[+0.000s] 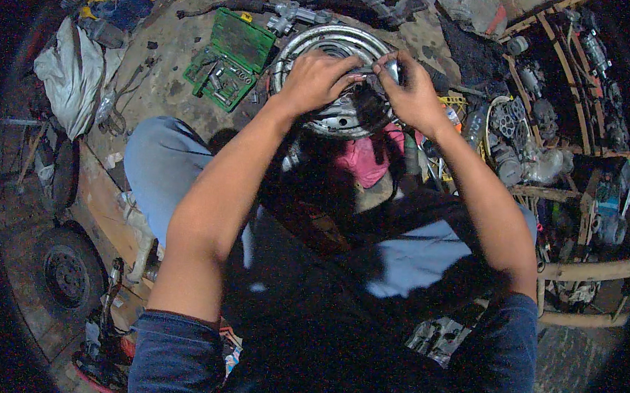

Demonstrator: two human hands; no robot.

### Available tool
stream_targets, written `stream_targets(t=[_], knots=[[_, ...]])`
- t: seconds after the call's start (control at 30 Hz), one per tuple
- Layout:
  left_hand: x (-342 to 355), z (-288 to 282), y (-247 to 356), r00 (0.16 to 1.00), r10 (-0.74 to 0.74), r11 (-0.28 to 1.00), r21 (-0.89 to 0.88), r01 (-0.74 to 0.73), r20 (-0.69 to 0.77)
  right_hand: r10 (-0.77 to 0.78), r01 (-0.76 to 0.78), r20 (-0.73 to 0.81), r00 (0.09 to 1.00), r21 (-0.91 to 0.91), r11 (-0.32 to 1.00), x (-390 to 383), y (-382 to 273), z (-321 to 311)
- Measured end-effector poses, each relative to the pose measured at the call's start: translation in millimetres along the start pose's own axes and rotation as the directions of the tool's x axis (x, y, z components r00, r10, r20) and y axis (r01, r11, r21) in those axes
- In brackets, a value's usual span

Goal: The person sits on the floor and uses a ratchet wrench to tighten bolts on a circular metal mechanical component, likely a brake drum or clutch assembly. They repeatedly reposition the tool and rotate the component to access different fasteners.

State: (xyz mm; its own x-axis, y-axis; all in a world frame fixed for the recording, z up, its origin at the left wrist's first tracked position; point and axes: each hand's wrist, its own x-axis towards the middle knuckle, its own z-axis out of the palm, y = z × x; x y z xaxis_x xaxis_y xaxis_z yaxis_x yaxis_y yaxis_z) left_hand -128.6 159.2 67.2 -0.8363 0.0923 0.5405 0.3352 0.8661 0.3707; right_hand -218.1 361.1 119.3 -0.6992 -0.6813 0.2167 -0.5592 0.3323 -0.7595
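Observation:
A shiny metal wheel rim (314, 43) lies flat on the dirty floor ahead of my knees. My left hand (316, 81) rests over its near left part, fingers curled around a thin metal tool (366, 71) that runs across to the other hand. My right hand (411, 95) pinches a small silvery part (393, 68) at the tool's far end, above the rim's dark hub. Both hands meet over the rim's near right side. What lies under the palms is hidden.
An open green socket case (229, 59) sits left of the rim. A pink rag (366, 160) lies by my knee. A wooden crate of metal parts (543, 115) stands at the right. A white sack (71, 73) and a small black wheel (65, 273) are at the left.

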Motion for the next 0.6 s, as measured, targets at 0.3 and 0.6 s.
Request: stream_targets(t=[0.3,0.6], knots=[[-1,0,1,0.999,-0.009,0.996,-0.085,0.004,-0.053,-0.059,0.061,0.081,0.995,-0.016,0.998,-3,-3,2],[-4,-2,-1,0.998,-0.046,0.997,-0.059,0.049,0.043,-0.075,0.075,0.023,0.997,-0.006,0.997,-6,3,11]])
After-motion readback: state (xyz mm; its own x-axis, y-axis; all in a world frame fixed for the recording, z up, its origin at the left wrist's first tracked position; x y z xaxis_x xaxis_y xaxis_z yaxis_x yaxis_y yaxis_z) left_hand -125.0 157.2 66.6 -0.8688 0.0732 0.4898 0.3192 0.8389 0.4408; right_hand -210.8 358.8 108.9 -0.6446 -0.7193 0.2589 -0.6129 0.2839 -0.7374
